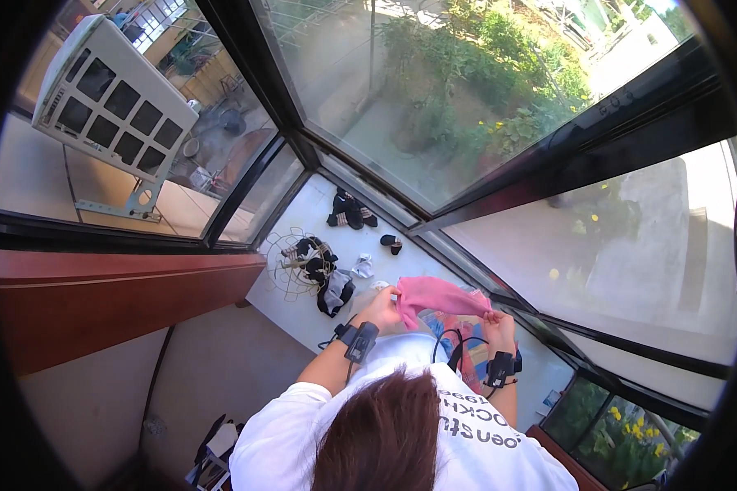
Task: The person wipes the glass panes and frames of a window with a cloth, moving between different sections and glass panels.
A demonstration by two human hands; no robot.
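Now the fingers of my left hand (377, 311) and right hand (499, 331) pinch opposite ends of a soft pink cloth (444, 296), stretched between them before me; dark, pale-banded socks (352, 211) lie beyond on a flat white ledge (291, 315).

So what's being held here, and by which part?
A pink cloth, held by opposite ends: the left hand grips its left end, the right hand its right end.
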